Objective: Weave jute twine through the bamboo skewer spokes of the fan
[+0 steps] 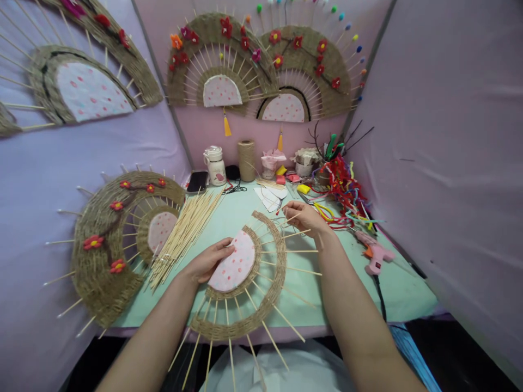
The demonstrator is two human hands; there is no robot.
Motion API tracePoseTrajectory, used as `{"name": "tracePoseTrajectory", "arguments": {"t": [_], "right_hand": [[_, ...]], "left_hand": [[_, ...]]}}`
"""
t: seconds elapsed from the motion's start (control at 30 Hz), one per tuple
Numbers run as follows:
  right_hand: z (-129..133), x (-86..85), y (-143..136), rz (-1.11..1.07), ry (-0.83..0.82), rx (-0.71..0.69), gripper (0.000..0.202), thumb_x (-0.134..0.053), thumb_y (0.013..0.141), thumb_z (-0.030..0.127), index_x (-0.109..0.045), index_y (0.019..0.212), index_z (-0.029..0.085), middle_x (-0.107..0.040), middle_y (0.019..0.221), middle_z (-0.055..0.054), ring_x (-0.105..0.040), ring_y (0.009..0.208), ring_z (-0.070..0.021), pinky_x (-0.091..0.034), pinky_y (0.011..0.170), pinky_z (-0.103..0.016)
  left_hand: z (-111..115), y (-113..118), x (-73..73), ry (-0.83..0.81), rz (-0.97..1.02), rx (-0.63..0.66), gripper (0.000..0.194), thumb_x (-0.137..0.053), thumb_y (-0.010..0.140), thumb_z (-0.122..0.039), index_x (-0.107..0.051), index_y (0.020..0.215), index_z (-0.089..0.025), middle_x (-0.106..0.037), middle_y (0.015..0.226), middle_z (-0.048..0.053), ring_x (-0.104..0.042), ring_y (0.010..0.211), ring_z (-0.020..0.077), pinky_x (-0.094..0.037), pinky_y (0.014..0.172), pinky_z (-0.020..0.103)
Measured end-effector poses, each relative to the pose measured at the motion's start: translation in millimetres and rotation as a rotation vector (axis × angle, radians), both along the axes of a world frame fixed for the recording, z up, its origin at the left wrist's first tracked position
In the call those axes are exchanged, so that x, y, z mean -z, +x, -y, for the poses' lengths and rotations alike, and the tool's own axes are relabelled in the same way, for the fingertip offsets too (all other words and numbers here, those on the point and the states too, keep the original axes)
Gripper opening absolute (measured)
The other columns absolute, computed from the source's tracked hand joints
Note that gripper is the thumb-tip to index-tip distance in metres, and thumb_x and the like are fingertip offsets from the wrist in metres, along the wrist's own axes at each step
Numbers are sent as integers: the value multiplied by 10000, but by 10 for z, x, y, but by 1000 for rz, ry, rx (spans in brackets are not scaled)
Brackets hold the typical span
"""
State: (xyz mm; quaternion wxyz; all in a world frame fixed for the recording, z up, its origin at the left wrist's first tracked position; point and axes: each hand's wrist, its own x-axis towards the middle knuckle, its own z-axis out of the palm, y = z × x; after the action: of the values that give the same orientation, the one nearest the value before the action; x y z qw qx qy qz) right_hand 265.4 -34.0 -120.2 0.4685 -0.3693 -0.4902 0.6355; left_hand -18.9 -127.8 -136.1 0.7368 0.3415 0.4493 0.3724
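Note:
A half-round fan frame (269,296) of thin sticks and woven twine bands is tilted over the table's front edge. My left hand (214,258) is closed on its dotted pink-and-white centre (237,264), thumb on top. Near the upper end of the outer twine band, my right hand (304,218) has its fingers pinched together; what they hold is too small to make out, though a stick tip lies by them. The sticks spread outward past the outer band, some over my lap.
Loose sticks (188,234) and a finished fan (102,245) are at left. A glue gun (373,253) with a cable lies right. Behind stand a white bottle (215,166), a twine spool (246,160), scissors (323,211) and red pipe cleaners (345,182).

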Motion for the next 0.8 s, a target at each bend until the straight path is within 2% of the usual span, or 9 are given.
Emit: {"name": "tracePoseTrajectory", "arguments": {"t": [0.13, 0.3, 0.5, 0.67, 0.8], "right_hand": [[5, -56, 117, -52, -3, 5, 382, -779, 592, 280, -579, 904, 186, -480, 593, 78, -353, 481, -47, -241, 467, -211], [19, -91, 231, -94, -61, 35, 409, -738, 582, 206, -564, 951, 189, -445, 593, 95, -307, 475, -42, -222, 460, -208], [2, -66, 213, -74, -112, 40, 401, -734, 558, 172, -581, 928, 191, -515, 653, 64, -423, 547, -58, -288, 476, -192], [-52, 4, 171, -47, -170, 39, 364, -747, 540, 176, -580, 864, 184, -542, 629, 54, -405, 497, -51, -292, 452, -191], [-79, 63, 63, -35, -210, -14, 288, -720, 531, 141, -582, 782, 171, -508, 575, 65, -342, 443, -33, -245, 421, -187]], "left_hand": [[7, 22, -14, -8, -33, 38, 384, -749, 719, -208, -588, 1062, -146, -702, 908, 67, -674, 694, 153, -545, 603, 249], [17, 43, 0, -32, -64, 67, 452, -750, 710, -192, -582, 1128, -153, -704, 994, 93, -686, 750, 175, -558, 654, 279], [31, 36, 22, -8, -50, 175, 417, -732, 738, -224, -611, 1132, -160, -696, 1052, 93, -690, 802, 184, -564, 679, 281], [32, 5, 47, 7, -8, 177, 436, -735, 732, -213, -607, 1145, -158, -689, 1066, 103, -693, 792, 185, -563, 683, 279], [34, -1, 44, 19, 14, 189, 433, -728, 741, -213, -605, 1153, -163, -688, 1061, 103, -689, 796, 182, -559, 699, 281]]}}
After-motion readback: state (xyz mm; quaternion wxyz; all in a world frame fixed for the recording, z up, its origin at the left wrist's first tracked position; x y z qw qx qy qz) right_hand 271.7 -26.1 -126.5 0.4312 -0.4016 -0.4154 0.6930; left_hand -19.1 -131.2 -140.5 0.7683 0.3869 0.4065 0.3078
